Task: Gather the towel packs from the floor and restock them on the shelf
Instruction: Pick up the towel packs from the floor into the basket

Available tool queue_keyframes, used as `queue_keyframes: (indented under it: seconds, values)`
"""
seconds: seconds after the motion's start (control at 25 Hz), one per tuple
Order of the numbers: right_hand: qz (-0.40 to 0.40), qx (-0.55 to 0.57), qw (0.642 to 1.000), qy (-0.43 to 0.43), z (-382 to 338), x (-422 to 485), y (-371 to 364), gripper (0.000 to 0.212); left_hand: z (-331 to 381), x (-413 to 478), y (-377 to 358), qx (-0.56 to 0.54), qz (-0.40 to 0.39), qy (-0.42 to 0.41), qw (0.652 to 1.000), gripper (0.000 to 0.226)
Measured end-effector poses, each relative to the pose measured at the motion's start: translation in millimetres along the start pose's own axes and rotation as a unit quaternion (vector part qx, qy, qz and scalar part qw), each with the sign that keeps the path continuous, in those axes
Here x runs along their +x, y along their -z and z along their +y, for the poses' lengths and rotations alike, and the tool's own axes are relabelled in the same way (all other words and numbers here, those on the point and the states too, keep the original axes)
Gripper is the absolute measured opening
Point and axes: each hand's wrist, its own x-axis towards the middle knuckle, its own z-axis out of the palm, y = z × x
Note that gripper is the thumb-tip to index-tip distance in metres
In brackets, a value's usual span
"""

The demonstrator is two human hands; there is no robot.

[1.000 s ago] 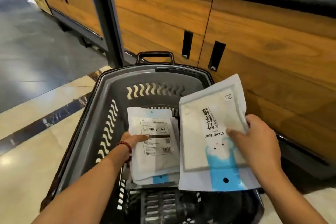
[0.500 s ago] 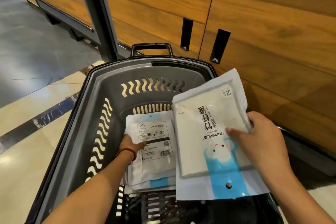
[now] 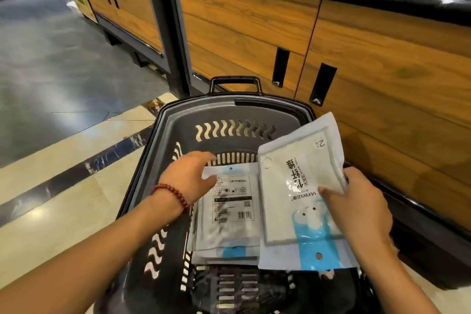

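Your right hand [image 3: 356,208] gripped 1 pack [image 3: 303,201] by its edge, over the basket [image 3: 163,140]. Your left hand [image 3: 190,176], fingers loose, touched the stack [image 3: 229,214] beneath. Packs looked light, floppy, slick; pinch a seam.

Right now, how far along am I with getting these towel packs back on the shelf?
Gathering looks mostly done: a stack of packs lies in the grey basket. In hand: your right hand holds one towel pack above the basket, and your left hand reaches onto the stack. Left: no pack is on a shelf in view, so restocking hasn't started.
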Motion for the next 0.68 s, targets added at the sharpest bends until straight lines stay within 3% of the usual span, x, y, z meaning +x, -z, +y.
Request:
queue_keyframes:
  seconds: [0.08,0.16,0.28,0.44,0.56,0.68]
  values:
    - [-0.001,-0.03,0.999,0.041,-12.6,-5.6,-14.3,0.018,-17.6,-12.4,28.7,0.11,0.048,0.013,0.993,0.063]
    - [-0.02,-0.04,0.996,0.082,-27.6,-7.0,-42.4,0.021,-43.0,-25.0,37.6,0.212,0.018,0.093,0.973,0.083]
    - [-0.068,-0.011,0.996,0.06,-45.4,2.9,-91.6,0.019,-64.3,-30.3,28.6,0.116,-0.065,0.212,0.968,0.093]
    - [-0.124,0.072,0.989,-0.03,-48.9,21.2,-151.8,0.024,-75.1,-25.2,15.5,0.02,-0.031,0.21,0.977,0.07]
    - [-0.136,0.031,0.989,-0.039,-46.4,27.0,-187.4,0.03,-79.5,-22.8,14.0,-0.001,-0.018,0.212,0.977,0.06]
    - [-0.136,-0.098,0.986,-0.013,-45.6,24.0,-205.6,0.038,-81.7,-22.8,12.4,0.004,-0.016,0.208,0.978,0.057]
